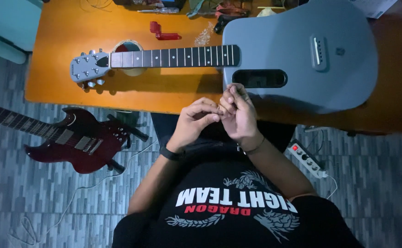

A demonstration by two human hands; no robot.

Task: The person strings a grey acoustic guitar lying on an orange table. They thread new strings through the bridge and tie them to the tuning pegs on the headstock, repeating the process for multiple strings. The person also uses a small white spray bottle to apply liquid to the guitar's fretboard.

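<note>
A grey acoustic guitar (297, 55) lies flat on an orange table (63, 69), its neck (173, 57) pointing left and its headstock (88, 68) over a roll of tape. Both my hands meet at the table's near edge, just below the guitar's oblong sound hole (259, 78). My left hand (195, 120) and my right hand (238, 112) pinch something small and thin between their fingertips; it is too small to make out. A dark band sits on my left wrist, a thin bracelet on my right.
A dark red electric guitar (79, 138) rests on a stand on the tiled floor at left. A white power strip (307, 159) with a cable lies on the floor at right. A red string winder (160, 32) and assorted tools lie along the table's far edge.
</note>
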